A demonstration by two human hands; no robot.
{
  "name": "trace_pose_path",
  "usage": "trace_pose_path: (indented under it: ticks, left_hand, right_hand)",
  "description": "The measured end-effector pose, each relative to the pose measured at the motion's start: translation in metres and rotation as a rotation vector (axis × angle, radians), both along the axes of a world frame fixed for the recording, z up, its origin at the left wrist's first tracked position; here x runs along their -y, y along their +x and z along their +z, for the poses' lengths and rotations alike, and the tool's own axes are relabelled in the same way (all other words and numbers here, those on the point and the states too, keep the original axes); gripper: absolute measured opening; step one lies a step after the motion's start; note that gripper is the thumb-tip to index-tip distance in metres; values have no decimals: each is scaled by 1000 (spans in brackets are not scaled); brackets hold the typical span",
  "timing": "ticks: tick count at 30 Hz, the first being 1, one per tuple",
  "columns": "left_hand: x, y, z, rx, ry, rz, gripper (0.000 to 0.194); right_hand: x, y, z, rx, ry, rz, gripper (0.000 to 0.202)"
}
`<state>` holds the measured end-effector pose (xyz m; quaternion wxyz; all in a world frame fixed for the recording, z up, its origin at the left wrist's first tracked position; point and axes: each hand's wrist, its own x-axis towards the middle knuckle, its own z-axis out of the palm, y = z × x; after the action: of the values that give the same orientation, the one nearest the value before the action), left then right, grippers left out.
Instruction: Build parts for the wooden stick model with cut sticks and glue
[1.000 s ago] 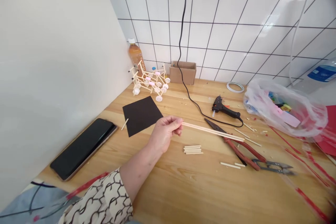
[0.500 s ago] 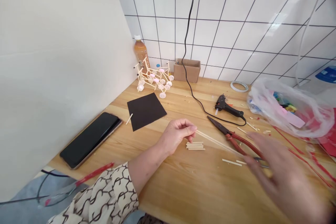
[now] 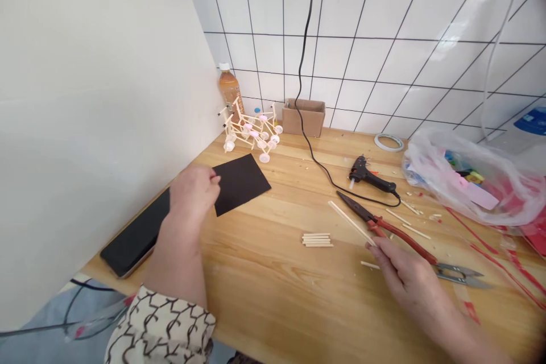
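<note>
My right hand (image 3: 403,267) pinches the near end of a pair of thin wooden sticks (image 3: 350,222), which point up and left over the table. My left hand (image 3: 194,193) is between the phone (image 3: 134,242) and the black square card (image 3: 244,185). Its fingers are closed at the card's left edge; whatever is in them is hidden. A small row of short cut sticks (image 3: 317,240) lies between the two hands. Red-handled pliers (image 3: 379,222) lie just beyond my right hand, and small metal snips (image 3: 463,276) are to its right.
A black glue gun (image 3: 371,176) with its cord lies behind the pliers. At the back stand stick-and-wheel models (image 3: 251,131), a bottle (image 3: 229,85) and a cardboard box (image 3: 303,118). A tape roll (image 3: 389,142) and a plastic bag (image 3: 473,182) are at the right.
My left hand has let go of the long sticks and moved left to the black card, covering where a short stick lay. My right hand has come in and now holds the long sticks.
</note>
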<state>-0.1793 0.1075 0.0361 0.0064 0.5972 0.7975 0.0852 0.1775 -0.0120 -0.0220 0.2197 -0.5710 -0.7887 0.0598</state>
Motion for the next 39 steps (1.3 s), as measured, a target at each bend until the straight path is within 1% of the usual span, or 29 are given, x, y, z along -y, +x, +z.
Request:
trace_pose_path:
  ticks: [3,6,9,14,18,20,22,24,25,26,27,28,30,32,34,36,39]
  left_hand:
    - [-2,-11,-4,-95,-166,32,23]
    - [-6,-9,-9,-144,-258,28,24]
    - [-10,-4,-11,-177,-320,18,28]
    - [-14,-2,-13,-183,-329,36,35]
    - [-13,-2,-12,-162,-274,-24,25]
    - [-10,5,-11,-128,-213,-73,22]
    - [-4,20,-12,-52,-143,-159,26]
    - [7,44,-14,50,-113,-289,24]
    - [14,58,-16,131,-113,-398,21]
    - [22,74,-18,310,-107,-548,19]
    - [30,89,-20,461,-131,-661,17]
    - [38,105,-23,571,-175,-754,16]
    - [54,133,-28,697,-269,-875,14]
    - [65,157,-33,713,-316,-970,12]
    - [72,175,-38,669,-304,-1066,11]
    - [76,190,-43,605,-236,-1169,13]
    - [79,206,-49,407,-112,-1297,16]
  right_hand:
    - [1,-2,4,3,2,-5,23]
    - [3,-3,7,-12,-1,-6,22]
    - [5,-3,9,-13,0,6,23]
    - [5,-4,15,-15,-5,-30,26]
    - [2,-4,20,-56,5,-62,29]
    - [1,-3,21,-83,11,-75,29]
    - [1,-3,23,-115,-13,-82,29]
    - [0,-1,25,-155,-55,-89,27]
    - [-1,0,26,-180,-70,-94,27]
    - [-1,1,26,-205,-83,-101,27]
    - [-2,2,27,-229,-96,-108,26]
    - [-2,3,27,-254,-106,-114,26]
    - [-4,4,29,-297,-128,-123,26]
    - [-4,5,30,-325,-140,-131,26]
    - [-5,6,31,-323,-145,-147,26]
    - [-5,6,31,-301,-139,-169,26]
    - [-5,7,30,-274,-115,-184,27]
